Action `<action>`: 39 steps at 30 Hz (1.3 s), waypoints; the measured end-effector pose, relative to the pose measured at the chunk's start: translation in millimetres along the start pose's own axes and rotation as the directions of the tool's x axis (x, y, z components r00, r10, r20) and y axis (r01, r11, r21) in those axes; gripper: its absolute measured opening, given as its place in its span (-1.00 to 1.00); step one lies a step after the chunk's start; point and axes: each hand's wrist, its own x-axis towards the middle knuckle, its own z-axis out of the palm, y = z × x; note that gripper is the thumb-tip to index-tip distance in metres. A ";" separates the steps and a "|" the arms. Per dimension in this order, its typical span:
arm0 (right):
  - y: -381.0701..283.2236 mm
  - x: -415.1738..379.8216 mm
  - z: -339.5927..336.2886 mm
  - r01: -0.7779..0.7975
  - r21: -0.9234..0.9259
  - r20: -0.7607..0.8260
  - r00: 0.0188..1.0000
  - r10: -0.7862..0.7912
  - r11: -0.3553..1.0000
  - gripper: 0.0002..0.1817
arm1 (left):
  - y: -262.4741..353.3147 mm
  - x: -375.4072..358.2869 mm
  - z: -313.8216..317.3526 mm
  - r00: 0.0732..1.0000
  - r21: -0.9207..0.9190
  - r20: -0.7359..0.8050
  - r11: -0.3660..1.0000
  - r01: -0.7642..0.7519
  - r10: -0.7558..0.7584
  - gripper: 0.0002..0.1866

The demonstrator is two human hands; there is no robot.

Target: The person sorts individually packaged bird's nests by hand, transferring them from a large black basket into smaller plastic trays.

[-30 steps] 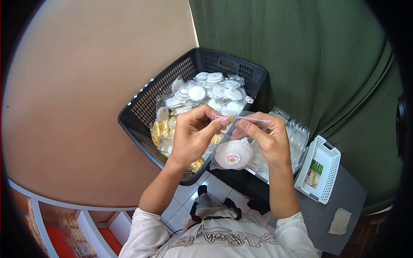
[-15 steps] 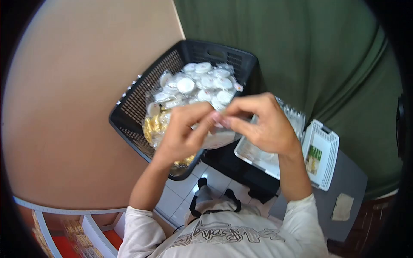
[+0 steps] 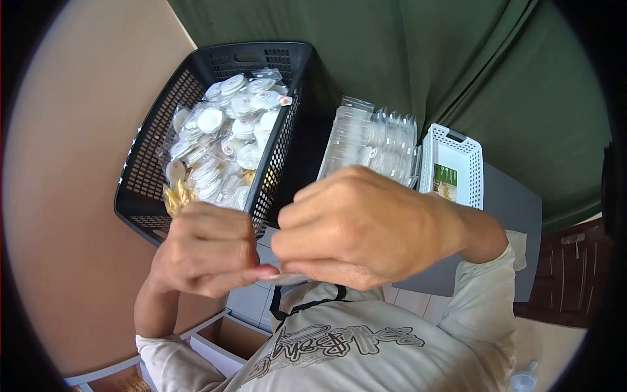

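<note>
My left hand [image 3: 206, 251] and my right hand [image 3: 353, 228] meet thumb to thumb in front of my shirt, fingers curled. Between the thumbs, both pinch the edge of a thin clear plastic piece [image 3: 290, 279], mostly hidden by my hands. Behind my left hand, a black basket [image 3: 134, 176] holds many clear packets of round white items [image 3: 210, 120], with gold-coloured packets [image 3: 177, 198] near its front. Beyond my right hand are rows of clear packets [image 3: 392, 140] standing on edge.
A white basket [image 3: 480, 163] holding a green-and-beige packet [image 3: 446, 181] stands on a grey table [image 3: 506, 189] at the right. A beige cloth [image 3: 517, 250] lies near the table's edge. Compartments [image 3: 232, 336] are at lower left, a green curtain behind.
The view has shifted right. Both hands are now lower in the view, closer to my chest, and look larger. The rows of clear packets show more fully.
</note>
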 end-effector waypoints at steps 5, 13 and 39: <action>-7.2 -40.6 -10.7 -0.138 -0.043 0.112 0.984 0.142 0.990 -0.78 | 1.6 -5.1 11.5 0.996 -0.026 0.067 0.998 0.066 -0.064 -0.63; -18.7 -135.8 -38.0 -0.538 -0.083 -0.146 0.839 0.524 0.839 -0.66 | 3.5 -15.9 21.1 0.951 0.230 0.064 0.932 0.282 -0.303 -0.67; 144.6 -167.9 41.8 -0.779 0.377 -0.490 0.291 0.822 0.501 -0.81 | -123.5 -18.4 308.6 0.561 -0.650 0.341 0.242 0.720 -0.754 -0.75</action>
